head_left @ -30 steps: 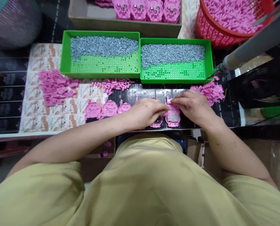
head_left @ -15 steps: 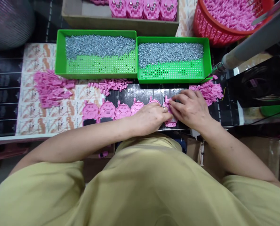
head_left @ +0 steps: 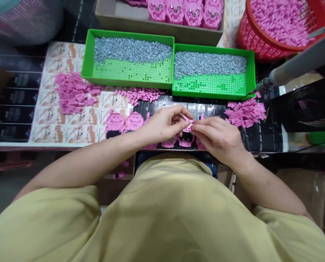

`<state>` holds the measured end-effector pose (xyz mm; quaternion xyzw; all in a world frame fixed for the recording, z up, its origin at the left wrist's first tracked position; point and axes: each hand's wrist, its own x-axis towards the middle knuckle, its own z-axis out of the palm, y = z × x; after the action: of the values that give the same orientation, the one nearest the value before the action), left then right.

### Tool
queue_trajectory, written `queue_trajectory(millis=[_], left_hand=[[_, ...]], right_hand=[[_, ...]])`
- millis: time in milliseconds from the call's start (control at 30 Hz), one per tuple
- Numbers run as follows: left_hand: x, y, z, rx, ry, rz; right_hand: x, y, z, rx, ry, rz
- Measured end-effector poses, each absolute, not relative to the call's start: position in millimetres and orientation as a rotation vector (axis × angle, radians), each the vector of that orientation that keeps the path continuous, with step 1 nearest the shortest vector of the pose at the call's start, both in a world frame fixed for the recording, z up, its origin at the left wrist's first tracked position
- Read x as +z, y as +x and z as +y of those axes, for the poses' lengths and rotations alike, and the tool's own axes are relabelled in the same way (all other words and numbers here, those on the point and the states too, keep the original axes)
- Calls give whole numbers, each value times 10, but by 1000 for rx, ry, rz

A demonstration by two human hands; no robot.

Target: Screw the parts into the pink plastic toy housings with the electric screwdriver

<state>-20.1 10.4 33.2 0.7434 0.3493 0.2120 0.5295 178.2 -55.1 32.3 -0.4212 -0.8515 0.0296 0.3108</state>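
My left hand (head_left: 166, 124) is closed in a pinch, with thumb and forefinger at a pink plastic part (head_left: 189, 126). From the other side the fingertips of my right hand (head_left: 219, 137) close on the same part. Fingers cover much of it, so its full shape is hidden. Below and around the hands runs a row of pink plastic casings; one casing (head_left: 186, 141) lies right under the fingertips with a dark middle. Further left, another casing (head_left: 115, 121) shows its ribbed face. My left forearm hides some of the row.
Two green trays (head_left: 129, 78) of small metal screws stand behind the hands. Pink pieces lie in heaps at left (head_left: 73, 92), centre and right (head_left: 245, 112). Behind are a cardboard box (head_left: 157, 28) of pink casings and a red basket (head_left: 256, 43). A grey powered screwdriver (head_left: 296, 69) hangs at right.
Both hands have lifted off the casing near the row's right end and now meet over a pink part slightly further along to the left. The camera view has shifted a little.
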Motion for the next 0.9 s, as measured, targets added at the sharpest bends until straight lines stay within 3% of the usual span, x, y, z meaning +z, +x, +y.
queue_trajectory(millis=[133,300,600,900], left_hand=[[298,-412,-30,669,2421,819],[175,-511,-245,655,2980,479],[43,-478,-281,572,3084,459],[80,-597,-210,746,3008,597]], right_hand=[[160,1820,-431,8,-1246,-2285],[3,1847,-295,-151,-1253,-2347],[115,1741,-311,-320,-1326,-2567],[122,1740,-331,-439,-1218,-2587]])
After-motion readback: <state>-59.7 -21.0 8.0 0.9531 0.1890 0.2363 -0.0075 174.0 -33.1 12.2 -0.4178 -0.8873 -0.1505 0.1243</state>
